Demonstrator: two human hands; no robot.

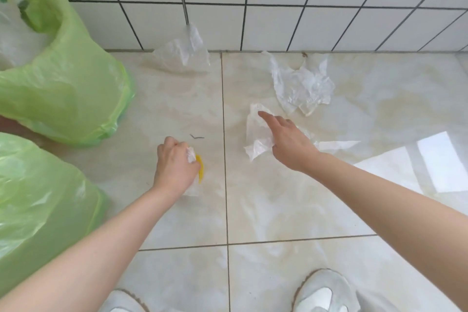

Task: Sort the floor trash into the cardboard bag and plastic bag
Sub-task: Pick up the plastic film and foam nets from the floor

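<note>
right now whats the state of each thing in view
left hand: gripping a clear wrapper with yellow strip
right hand: pinching a clear bag, forefinger straight
crumpled bag: loose on floor
bag by wall: loose, leaning on the tiles
upper green bag: mouth open, plastic inside
lower green bag: contents hidden

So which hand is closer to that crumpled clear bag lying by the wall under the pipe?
Left. The left hand, gripping a small wrapper, sits almost straight below the clear bag; the right hand is off to its right, on another plastic piece.
</note>
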